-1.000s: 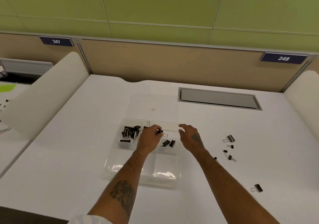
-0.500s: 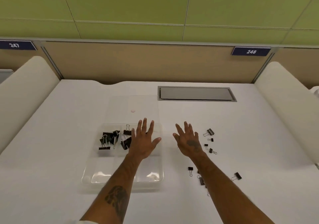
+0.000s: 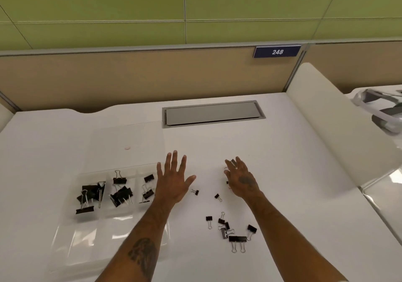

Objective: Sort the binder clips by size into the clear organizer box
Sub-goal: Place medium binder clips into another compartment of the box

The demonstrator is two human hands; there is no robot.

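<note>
The clear organizer box [image 3: 65, 227] lies at the left of the white desk. Its far row holds large black binder clips [image 3: 87, 197], medium clips [image 3: 120, 192] and smaller clips [image 3: 148, 190] in separate compartments. My left hand [image 3: 174, 181] hovers flat at the box's right edge, fingers spread and holding nothing. My right hand [image 3: 241, 179] reaches over some loose clips, fingers apart; one clip [image 3: 232, 163] shows between its fingertips. Two small clips [image 3: 195, 192] [image 3: 218, 197] lie between my hands. A cluster of loose clips [image 3: 230, 229] lies nearer me.
The box's clear lid [image 3: 128, 138] lies flat behind it. A grey cable hatch [image 3: 213, 113] is set into the desk at the back. A white padded divider [image 3: 326, 129] bounds the right side, with a white headset-like object [image 3: 382, 112] beyond it.
My left hand has let go of a clip over the box, opened flat and slid to the box's right edge. My right hand has moved right over the loose clips. The view has turned right.
</note>
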